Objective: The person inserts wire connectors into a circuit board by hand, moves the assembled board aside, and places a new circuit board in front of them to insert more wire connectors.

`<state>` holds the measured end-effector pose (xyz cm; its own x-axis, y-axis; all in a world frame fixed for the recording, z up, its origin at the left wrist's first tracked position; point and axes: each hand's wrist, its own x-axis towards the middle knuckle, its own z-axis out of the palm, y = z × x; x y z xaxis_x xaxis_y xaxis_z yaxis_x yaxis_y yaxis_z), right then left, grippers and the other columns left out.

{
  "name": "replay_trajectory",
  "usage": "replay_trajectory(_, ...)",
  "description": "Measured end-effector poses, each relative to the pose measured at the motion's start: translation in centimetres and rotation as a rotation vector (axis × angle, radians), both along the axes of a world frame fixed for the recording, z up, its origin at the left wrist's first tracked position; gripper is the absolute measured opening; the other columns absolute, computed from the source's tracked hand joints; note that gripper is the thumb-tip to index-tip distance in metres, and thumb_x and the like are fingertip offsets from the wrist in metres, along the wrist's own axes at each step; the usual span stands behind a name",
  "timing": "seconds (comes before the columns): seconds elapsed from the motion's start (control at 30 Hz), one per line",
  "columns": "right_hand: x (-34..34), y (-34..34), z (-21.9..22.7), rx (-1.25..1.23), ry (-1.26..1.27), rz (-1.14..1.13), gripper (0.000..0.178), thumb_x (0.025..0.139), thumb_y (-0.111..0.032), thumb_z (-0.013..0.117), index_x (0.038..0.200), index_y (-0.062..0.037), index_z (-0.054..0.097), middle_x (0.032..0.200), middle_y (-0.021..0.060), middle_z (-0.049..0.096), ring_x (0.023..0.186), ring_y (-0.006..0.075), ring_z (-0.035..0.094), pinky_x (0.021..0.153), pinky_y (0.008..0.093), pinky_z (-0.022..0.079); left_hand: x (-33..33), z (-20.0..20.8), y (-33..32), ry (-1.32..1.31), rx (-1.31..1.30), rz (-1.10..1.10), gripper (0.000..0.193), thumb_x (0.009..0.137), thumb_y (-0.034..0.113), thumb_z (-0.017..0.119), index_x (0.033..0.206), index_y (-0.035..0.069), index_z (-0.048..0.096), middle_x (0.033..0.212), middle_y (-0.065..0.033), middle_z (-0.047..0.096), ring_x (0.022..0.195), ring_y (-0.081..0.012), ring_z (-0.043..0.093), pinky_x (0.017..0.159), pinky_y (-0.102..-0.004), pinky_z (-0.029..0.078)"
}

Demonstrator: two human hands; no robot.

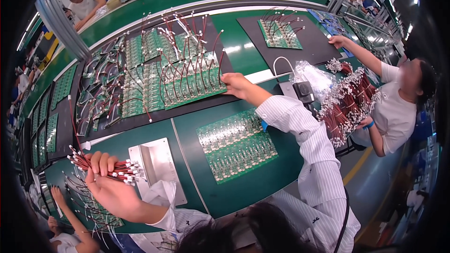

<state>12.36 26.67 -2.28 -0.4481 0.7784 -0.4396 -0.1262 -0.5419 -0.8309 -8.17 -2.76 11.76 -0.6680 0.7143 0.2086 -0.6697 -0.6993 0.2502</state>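
Note:
My left hand [110,187] is closed around a bundle of short red and dark wires [123,171] with small white connectors at their ends. One longer wire stands up out of that bundle. With its fingers pinched, my right hand [236,85] grips the right edge of a green circuit board panel [194,82], from which several dark wires with white tips rise. The panel is tilted over other wired panels on a black mat. Nearer me, a bare green circuit board panel [236,145] lies flat on the green table, and a metal plate fixture [157,168] stands beside my left hand.
At the right is a large pile of red wires [349,103] next to a clear plastic bag [311,79] and a small black-and-grey device [302,91]. A co-worker [398,98] touches the far black mat [290,42], which bears another wired panel. A metal post [63,23] rises at the far left.

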Motion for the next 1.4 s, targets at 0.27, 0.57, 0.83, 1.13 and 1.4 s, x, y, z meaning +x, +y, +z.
replay_trajectory(0.27, 2.7, 0.5, 1.8, 0.116, 0.062, -0.141, 0.011, 0.083, -0.007, 0.047, 0.093, -0.0013, 0.047, 0.086, 0.0084, 0.055, 0.076, 0.0216, 0.058, 0.070, 0.0388, 0.049, -0.1, -0.1, -0.3, 0.005, 0.014, 0.012, 0.015, 0.081, 0.002, 0.036, 0.095, -0.003, 0.036, 0.072, -0.0043, 0.030, 0.063, -0.0128, 0.030, 0.060, -0.0265, 0.029)
replay_trajectory(0.57, 13.1, 5.2, 4.4, 0.231, 0.200, -0.456, 0.015, 0.083, -0.001, 0.040, 0.095, 0.0043, 0.047, 0.099, 0.0164, 0.053, 0.093, 0.0276, 0.053, 0.090, 0.0436, 0.039, -0.1, 0.1, -0.4, 0.029, -0.003, 0.009, 0.013, 0.078, -0.002, 0.036, 0.091, -0.003, 0.035, 0.072, -0.0047, 0.030, 0.063, -0.0140, 0.031, 0.060, -0.0269, 0.030)
replay_trajectory(0.83, 25.0, 7.0, 4.2, 0.226, 0.318, -0.653, 0.025, 0.084, 0.001, 0.031, 0.107, 0.0089, 0.038, 0.113, 0.0219, 0.043, 0.105, 0.0351, 0.044, 0.093, 0.0494, 0.035, -0.4, -0.6, 0.1, 0.032, 0.026, -0.027, 0.013, 0.080, 0.001, 0.036, 0.093, -0.003, 0.036, 0.073, -0.0052, 0.031, 0.064, -0.0137, 0.031, 0.060, -0.0273, 0.029)
replay_trajectory(1.13, 26.7, 7.7, 1.9, 0.088, 0.280, -0.777, 0.031, 0.088, -0.003, 0.023, 0.116, 0.0027, 0.034, 0.118, 0.0208, 0.040, 0.109, 0.0360, 0.041, 0.095, 0.0501, 0.033, 0.3, -0.4, 0.5, 0.061, -0.022, -0.017, 0.011, 0.081, 0.002, 0.035, 0.091, -0.002, 0.035, 0.074, -0.0050, 0.032, 0.064, -0.0138, 0.030, 0.060, -0.0276, 0.030)
replay_trajectory(1.4, 29.0, 12.7, -0.8, 0.016, 0.286, -0.857, 0.031, 0.086, -0.002, 0.024, 0.110, 0.0096, 0.041, 0.112, 0.0196, 0.045, 0.104, 0.0298, 0.045, 0.091, 0.0416, 0.041, 0.9, -0.3, 1.3, 0.062, -0.037, -0.049, 0.011, 0.081, 0.002, 0.035, 0.091, -0.002, 0.035, 0.073, -0.0049, 0.032, 0.063, -0.0137, 0.031, 0.060, -0.0274, 0.029)
